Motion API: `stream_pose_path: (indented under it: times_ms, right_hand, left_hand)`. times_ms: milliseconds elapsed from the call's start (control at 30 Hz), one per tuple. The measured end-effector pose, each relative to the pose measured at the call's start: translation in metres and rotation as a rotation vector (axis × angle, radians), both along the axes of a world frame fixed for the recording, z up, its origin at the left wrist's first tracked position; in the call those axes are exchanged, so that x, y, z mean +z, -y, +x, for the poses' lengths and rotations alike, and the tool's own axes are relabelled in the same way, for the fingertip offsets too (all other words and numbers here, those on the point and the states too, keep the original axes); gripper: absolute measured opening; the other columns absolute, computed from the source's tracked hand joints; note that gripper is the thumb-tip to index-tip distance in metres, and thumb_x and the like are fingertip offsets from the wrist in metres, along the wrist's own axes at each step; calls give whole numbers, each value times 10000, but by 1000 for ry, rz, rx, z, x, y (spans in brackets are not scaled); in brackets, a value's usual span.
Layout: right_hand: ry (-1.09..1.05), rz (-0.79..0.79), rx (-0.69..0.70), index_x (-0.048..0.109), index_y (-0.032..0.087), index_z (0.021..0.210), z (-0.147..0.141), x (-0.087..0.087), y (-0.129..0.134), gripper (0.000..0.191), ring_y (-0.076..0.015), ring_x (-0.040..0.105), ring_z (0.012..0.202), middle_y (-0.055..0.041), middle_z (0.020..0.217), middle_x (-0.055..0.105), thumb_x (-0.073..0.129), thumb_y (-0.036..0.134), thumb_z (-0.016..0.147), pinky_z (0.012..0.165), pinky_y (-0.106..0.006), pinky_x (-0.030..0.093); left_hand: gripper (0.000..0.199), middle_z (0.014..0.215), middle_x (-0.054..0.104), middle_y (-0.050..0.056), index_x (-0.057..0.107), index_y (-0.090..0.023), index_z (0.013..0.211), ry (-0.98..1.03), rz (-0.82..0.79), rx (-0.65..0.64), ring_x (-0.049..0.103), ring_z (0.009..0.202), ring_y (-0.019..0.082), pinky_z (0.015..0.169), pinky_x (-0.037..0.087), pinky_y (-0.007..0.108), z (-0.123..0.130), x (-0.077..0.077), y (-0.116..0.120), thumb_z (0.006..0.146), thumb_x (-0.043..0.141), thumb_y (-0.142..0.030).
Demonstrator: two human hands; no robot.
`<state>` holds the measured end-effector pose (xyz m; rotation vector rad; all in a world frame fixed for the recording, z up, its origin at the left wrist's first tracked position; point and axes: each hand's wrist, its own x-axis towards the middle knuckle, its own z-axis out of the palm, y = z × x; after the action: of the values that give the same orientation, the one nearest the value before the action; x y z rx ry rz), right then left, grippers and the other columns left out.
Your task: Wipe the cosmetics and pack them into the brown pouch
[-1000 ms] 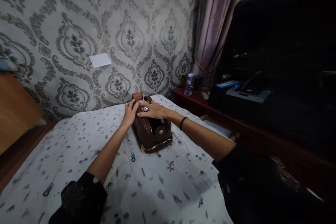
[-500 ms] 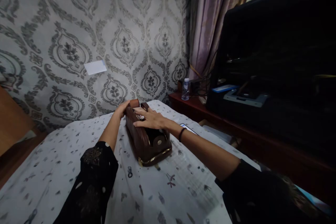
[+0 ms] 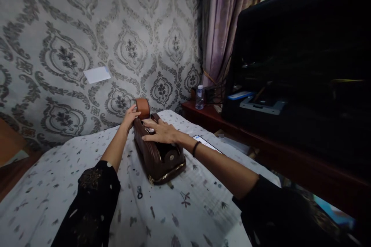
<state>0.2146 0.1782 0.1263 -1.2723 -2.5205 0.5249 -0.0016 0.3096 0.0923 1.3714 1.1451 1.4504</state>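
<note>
A dark brown handbag (image 3: 146, 150) with gold zips stands on a patterned bedsheet, its top gaping. At its far end, a lighter brown strap (image 3: 142, 108) rises in a wide loop. My left hand (image 3: 131, 116) has its fingers closed at the near edge of that strap, beside the bag's far corner. Across the bag's opening lies my right hand (image 3: 162, 132), fingers stretched forward and thumb spread to the left rim. Something shiny shows between its thumb and fingers. A brown handle (image 3: 155, 117) stands just beyond the right hand.
A phone (image 3: 207, 143) with a lit screen lies on the bedsheet (image 3: 162, 216) right of the bag. On the red-brown stand (image 3: 189, 111) are a plastic bottle (image 3: 199, 97) and a large black screen (image 3: 290, 46). Patterned wall (image 3: 116, 27) rises behind the bed.
The strap now stands higher and shows more of its loop, with my left hand raised slightly beside it. My right hand stays over the bag's opening. The view has shifted slightly right.
</note>
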Motion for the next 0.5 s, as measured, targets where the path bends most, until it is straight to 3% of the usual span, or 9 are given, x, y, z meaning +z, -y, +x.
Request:
stream_pose_path:
  times_ms: [133,300,433,500]
  right_hand:
    - [-57,66,16,430,404,1495,-2,-12,-11,752,-366,476,1308,-35,1509,489,581,710,825,1065,-516,385]
    - [-117,159,77,544,369,1416,-1,-19,-17,657,-345,510,1274,-23,1485,526,601,669,834,1045,-479,408]
    - [-167,324,123,628,277,1311,0,-18,-15,575,-286,584,1178,-63,1311,658,631,616,846,999,-419,447]
    - [-203,441,136,672,245,1217,0,-14,-12,496,-242,616,1112,-57,1202,707,657,576,847,971,-363,463]
  left_hand:
    - [476,933,748,14,612,-202,1127,-135,86,-26,709,842,190,800,551,314,2,7,20,668,739,-225]
    - [474,1038,761,59,658,-178,1120,-326,201,-74,696,975,237,939,525,390,16,13,36,696,735,-375]
    - [266,987,772,48,754,-186,935,-493,291,-101,664,1036,268,1041,465,439,24,16,48,702,668,-281]
    - [291,1043,771,34,776,-213,943,-555,344,-113,632,1113,266,1096,420,438,26,17,59,694,627,-215]
